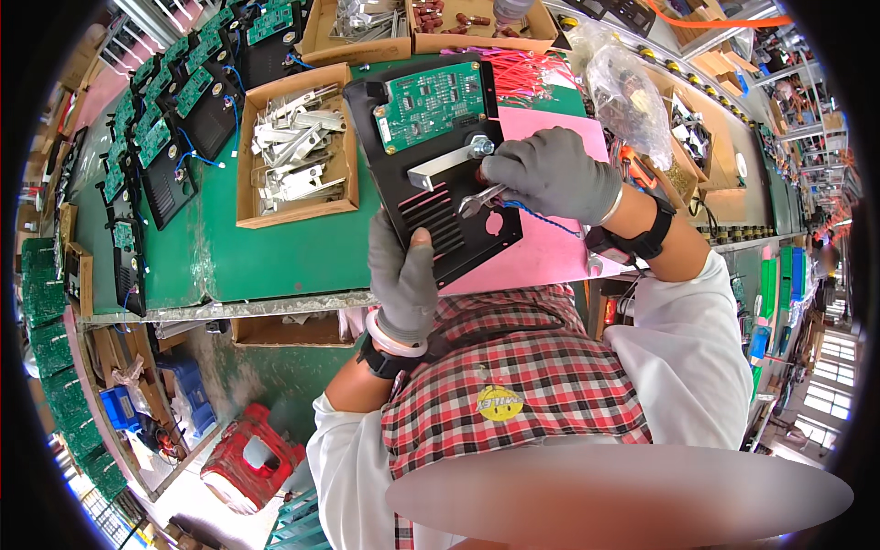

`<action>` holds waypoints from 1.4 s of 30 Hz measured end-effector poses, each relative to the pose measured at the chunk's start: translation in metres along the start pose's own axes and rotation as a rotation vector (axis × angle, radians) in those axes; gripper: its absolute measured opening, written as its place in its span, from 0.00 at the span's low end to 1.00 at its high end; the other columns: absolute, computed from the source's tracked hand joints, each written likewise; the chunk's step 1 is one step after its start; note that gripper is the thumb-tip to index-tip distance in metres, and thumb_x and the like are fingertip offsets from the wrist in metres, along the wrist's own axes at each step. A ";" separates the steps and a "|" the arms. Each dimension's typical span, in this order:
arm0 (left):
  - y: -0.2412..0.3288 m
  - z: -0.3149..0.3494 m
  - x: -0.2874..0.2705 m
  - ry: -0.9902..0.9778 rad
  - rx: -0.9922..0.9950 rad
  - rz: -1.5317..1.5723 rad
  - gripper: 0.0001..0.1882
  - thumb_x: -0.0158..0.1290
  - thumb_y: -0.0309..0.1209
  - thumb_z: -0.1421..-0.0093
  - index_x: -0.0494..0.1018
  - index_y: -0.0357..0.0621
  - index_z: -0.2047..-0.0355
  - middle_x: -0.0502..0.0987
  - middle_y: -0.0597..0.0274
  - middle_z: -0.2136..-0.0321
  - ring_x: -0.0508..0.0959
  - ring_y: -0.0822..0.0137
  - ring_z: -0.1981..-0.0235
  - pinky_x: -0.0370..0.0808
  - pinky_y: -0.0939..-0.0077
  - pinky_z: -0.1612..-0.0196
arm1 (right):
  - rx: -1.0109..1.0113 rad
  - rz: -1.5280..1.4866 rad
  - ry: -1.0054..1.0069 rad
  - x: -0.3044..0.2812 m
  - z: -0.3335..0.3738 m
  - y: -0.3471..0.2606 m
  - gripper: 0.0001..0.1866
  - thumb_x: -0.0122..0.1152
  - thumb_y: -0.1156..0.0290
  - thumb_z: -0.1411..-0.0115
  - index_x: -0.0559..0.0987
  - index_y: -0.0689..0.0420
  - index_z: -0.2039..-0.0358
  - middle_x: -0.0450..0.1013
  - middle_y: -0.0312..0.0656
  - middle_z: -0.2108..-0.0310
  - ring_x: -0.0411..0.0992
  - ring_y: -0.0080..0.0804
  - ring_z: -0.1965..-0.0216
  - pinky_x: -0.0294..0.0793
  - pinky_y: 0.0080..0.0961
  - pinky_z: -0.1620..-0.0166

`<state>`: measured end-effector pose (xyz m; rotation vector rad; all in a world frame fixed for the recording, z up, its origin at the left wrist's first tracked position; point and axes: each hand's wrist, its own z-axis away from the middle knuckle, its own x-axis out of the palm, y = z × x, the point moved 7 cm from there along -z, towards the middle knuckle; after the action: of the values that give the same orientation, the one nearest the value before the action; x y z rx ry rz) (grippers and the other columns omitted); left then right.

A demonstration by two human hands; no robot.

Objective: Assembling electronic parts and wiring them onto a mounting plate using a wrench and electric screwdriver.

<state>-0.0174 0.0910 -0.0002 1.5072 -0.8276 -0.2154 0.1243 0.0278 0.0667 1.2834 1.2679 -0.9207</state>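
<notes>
A slotted black metal panel (376,156) is tilted over the bench in front of me, with a green circuit board (431,108) on its upper part. My left hand (401,280) grips the panel's lower left edge, thumb on the front face. A bent silver metal bracket (447,167) lies across the panel, with a bolt and nut (480,145) at its right end. My right hand (555,176) is closed around a wrench (478,201), its open jaw showing below the fingers. The right fingertips are close beside the bolt; whether they touch it is hidden. Both hands wear grey gloves.
Left of the panel stands a cardboard box (247,170) of silver brackets. More black panels with boards (156,147) line the far left. Parts boxes (403,48), red wires (522,73) and a plastic bag (628,101) lie behind. Pink sheet (550,247) covers the bench at right.
</notes>
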 end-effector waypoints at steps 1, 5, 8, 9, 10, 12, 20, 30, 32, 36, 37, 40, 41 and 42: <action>0.000 0.000 0.002 -0.025 -0.005 0.142 0.20 0.41 0.19 0.46 0.59 0.33 0.51 0.70 0.58 0.62 0.70 0.73 0.63 0.69 0.78 0.58 | 0.001 -0.001 0.000 0.000 0.001 0.001 0.15 0.57 0.56 0.52 0.68 0.48 0.68 0.68 0.35 0.78 0.70 0.34 0.82 0.66 0.32 0.83; -0.004 -0.003 0.006 -0.112 -0.189 0.140 0.24 0.39 0.20 0.51 0.58 0.35 0.49 0.69 0.58 0.59 0.70 0.70 0.59 0.70 0.75 0.56 | 0.015 -0.073 -0.123 0.019 0.004 0.006 0.13 0.55 0.57 0.50 0.68 0.49 0.67 0.69 0.38 0.74 0.71 0.37 0.80 0.67 0.34 0.82; -0.033 0.006 0.000 -0.225 -0.324 0.197 0.28 0.38 0.22 0.55 0.57 0.37 0.49 0.69 0.57 0.58 0.72 0.66 0.57 0.71 0.71 0.54 | 0.032 -0.149 -0.219 0.046 0.013 -0.003 0.13 0.55 0.57 0.49 0.69 0.49 0.67 0.69 0.39 0.72 0.71 0.40 0.77 0.68 0.36 0.79; -0.042 0.005 -0.003 -0.249 -0.305 0.088 0.20 0.42 0.18 0.55 0.62 0.36 0.58 0.68 0.55 0.58 0.72 0.64 0.59 0.72 0.72 0.57 | 0.036 -0.204 -0.248 0.056 0.018 -0.005 0.14 0.55 0.57 0.49 0.69 0.50 0.66 0.70 0.40 0.72 0.72 0.41 0.76 0.69 0.37 0.77; -0.047 0.004 -0.005 -0.274 -0.286 -0.021 0.13 0.45 0.15 0.56 0.68 0.36 0.68 0.67 0.53 0.58 0.73 0.63 0.61 0.73 0.72 0.59 | 0.039 -0.208 -0.254 0.061 0.022 -0.007 0.14 0.55 0.57 0.49 0.69 0.50 0.66 0.70 0.40 0.72 0.72 0.41 0.76 0.69 0.37 0.77; -0.061 0.011 -0.009 -0.224 -0.363 -0.053 0.08 0.44 0.13 0.57 0.68 0.36 0.76 0.67 0.52 0.58 0.74 0.61 0.61 0.75 0.71 0.61 | 0.134 -0.391 -0.327 0.075 0.031 -0.006 0.13 0.55 0.58 0.49 0.70 0.50 0.66 0.70 0.39 0.72 0.71 0.42 0.74 0.70 0.37 0.73; -0.080 0.024 0.006 -0.199 -0.797 0.674 0.27 0.39 0.25 0.55 0.58 0.37 0.50 0.69 0.52 0.59 0.73 0.59 0.58 0.72 0.64 0.52 | 0.228 -0.620 -0.359 0.097 0.040 0.003 0.08 0.52 0.69 0.49 0.73 0.49 0.67 0.70 0.40 0.75 0.71 0.43 0.72 0.69 0.38 0.71; -0.090 0.032 0.013 -0.264 -0.840 0.837 0.29 0.45 0.34 0.53 0.61 0.30 0.51 0.68 0.44 0.53 0.71 0.50 0.53 0.67 0.59 0.48 | 0.201 -0.567 -0.323 0.095 0.032 0.001 0.11 0.58 0.61 0.51 0.71 0.52 0.69 0.70 0.41 0.77 0.70 0.43 0.75 0.66 0.38 0.72; -0.096 0.033 0.006 -0.226 -0.869 0.813 0.28 0.45 0.34 0.53 0.62 0.30 0.51 0.69 0.45 0.55 0.72 0.51 0.55 0.68 0.60 0.49 | 0.192 -0.619 -0.341 0.092 0.027 0.004 0.13 0.59 0.59 0.51 0.71 0.52 0.68 0.70 0.41 0.77 0.70 0.43 0.75 0.67 0.38 0.72; -0.097 0.032 -0.003 -0.157 -0.852 0.723 0.26 0.44 0.32 0.52 0.64 0.31 0.53 0.71 0.47 0.58 0.74 0.55 0.58 0.71 0.61 0.53 | 0.185 -0.613 -0.494 0.095 0.025 0.000 0.13 0.56 0.58 0.49 0.73 0.51 0.66 0.71 0.42 0.73 0.71 0.42 0.68 0.69 0.38 0.67; -0.097 0.032 -0.003 -0.159 -0.853 0.725 0.26 0.44 0.32 0.52 0.64 0.31 0.53 0.71 0.47 0.58 0.74 0.55 0.58 0.71 0.61 0.53 | 0.135 -0.555 -0.521 0.095 0.025 -0.004 0.13 0.56 0.58 0.49 0.73 0.50 0.65 0.71 0.42 0.72 0.71 0.42 0.67 0.69 0.38 0.67; -0.094 0.031 -0.001 -0.161 -0.862 0.753 0.24 0.44 0.31 0.52 0.65 0.31 0.54 0.73 0.49 0.60 0.75 0.57 0.60 0.72 0.62 0.55 | 0.122 -0.478 -0.403 0.094 0.024 -0.003 0.11 0.58 0.60 0.50 0.72 0.50 0.69 0.70 0.39 0.77 0.70 0.43 0.74 0.67 0.38 0.72; -0.090 0.031 0.002 -0.162 -0.873 0.784 0.24 0.44 0.31 0.52 0.65 0.31 0.55 0.73 0.49 0.60 0.75 0.57 0.60 0.72 0.63 0.55 | 0.121 -0.478 -0.402 0.092 0.022 -0.002 0.11 0.58 0.60 0.50 0.72 0.50 0.69 0.70 0.39 0.77 0.70 0.43 0.74 0.67 0.38 0.72; -0.087 0.031 0.004 -0.161 -0.883 0.815 0.24 0.44 0.31 0.52 0.65 0.31 0.55 0.73 0.49 0.60 0.75 0.56 0.60 0.72 0.63 0.55 | 0.161 -0.499 -0.483 0.092 0.021 -0.001 0.10 0.58 0.60 0.50 0.72 0.50 0.69 0.70 0.39 0.77 0.70 0.43 0.74 0.67 0.38 0.72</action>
<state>-0.0010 0.0552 -0.0840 0.2766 -1.2000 -0.0662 0.1396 0.0222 -0.0262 0.7897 1.1521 -1.6054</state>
